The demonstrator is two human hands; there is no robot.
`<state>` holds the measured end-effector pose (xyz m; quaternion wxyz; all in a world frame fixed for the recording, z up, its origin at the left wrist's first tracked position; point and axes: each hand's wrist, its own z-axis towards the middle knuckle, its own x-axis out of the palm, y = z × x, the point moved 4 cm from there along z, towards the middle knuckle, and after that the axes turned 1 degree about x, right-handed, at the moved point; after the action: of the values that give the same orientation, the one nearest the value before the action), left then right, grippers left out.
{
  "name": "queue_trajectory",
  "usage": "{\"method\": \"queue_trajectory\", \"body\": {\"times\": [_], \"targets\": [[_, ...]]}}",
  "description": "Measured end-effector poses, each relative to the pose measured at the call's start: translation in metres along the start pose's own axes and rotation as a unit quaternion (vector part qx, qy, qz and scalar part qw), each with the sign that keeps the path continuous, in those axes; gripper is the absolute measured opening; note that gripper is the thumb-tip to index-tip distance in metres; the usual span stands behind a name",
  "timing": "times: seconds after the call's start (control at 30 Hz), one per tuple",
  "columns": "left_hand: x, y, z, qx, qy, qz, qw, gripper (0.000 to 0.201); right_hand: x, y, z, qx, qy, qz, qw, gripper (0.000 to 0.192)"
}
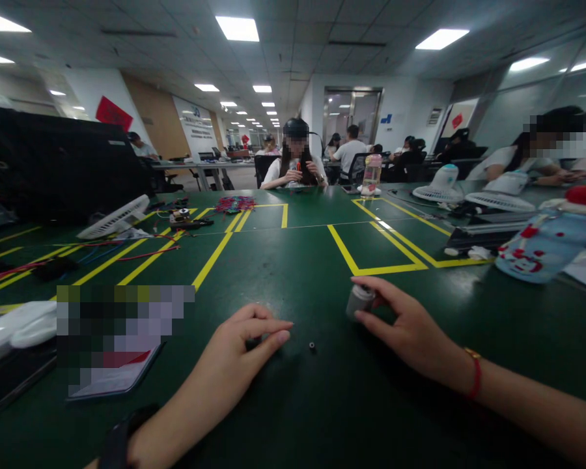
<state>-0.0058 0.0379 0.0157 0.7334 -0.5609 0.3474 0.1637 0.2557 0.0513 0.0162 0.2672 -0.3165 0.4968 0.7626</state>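
Observation:
On the green table, a small grey cylinder (360,301) with a darker top stands between the thumb and index finger of my right hand (407,324). What the cylinder is I cannot make out; its base seems to touch or nearly touch the table. My left hand (254,339) rests to the left, fingers stretched forward and thumb just below the index fingertip, with nothing visible between them. A tiny dark ring-shaped part (312,346) lies on the table between my hands, closer to the left fingertips.
At left lie a phone-like slab (117,381), a white device (17,329), wires (151,251) and a white fan (117,218). A blue patterned bottle (551,244) and black metal rails (488,234) stand at right. Across the table sits a person (295,163), near a pink-capped bottle (371,174).

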Motion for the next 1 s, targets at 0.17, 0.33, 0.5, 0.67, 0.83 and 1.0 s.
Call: {"method": "queue_trajectory", "body": {"times": [0.17, 0.33, 0.5, 0.67, 0.83, 1.0], "targets": [[-0.014, 0.019, -0.015, -0.042, -0.002, -0.024, 0.999, 0.026, -0.087, -0.103, -0.008, 0.127, -0.141, -0.136, 0.972, 0.059], [-0.008, 0.016, -0.013, -0.042, -0.012, -0.029, 0.999, 0.027, -0.127, -0.169, -0.021, 0.174, -0.157, -0.26, 0.937, 0.064], [-0.007, 0.014, -0.012, -0.034, -0.016, -0.017, 0.999, 0.026, -0.08, -0.09, -0.009, 0.014, -0.186, -0.339, 0.922, 0.077], [-0.008, 0.013, -0.015, -0.015, -0.025, -0.018, 0.999, 0.023, 0.027, 0.032, 0.003, -0.117, 0.102, -0.109, 0.982, 0.046], [-0.009, 0.013, -0.015, -0.012, -0.022, -0.023, 0.999, 0.023, 0.035, 0.048, 0.016, -0.126, 0.116, -0.05, 0.984, 0.023], [-0.008, 0.014, -0.013, -0.024, -0.019, -0.023, 0.999, 0.022, -0.067, -0.034, 0.017, 0.013, -0.086, -0.209, 0.974, 0.033]]}}
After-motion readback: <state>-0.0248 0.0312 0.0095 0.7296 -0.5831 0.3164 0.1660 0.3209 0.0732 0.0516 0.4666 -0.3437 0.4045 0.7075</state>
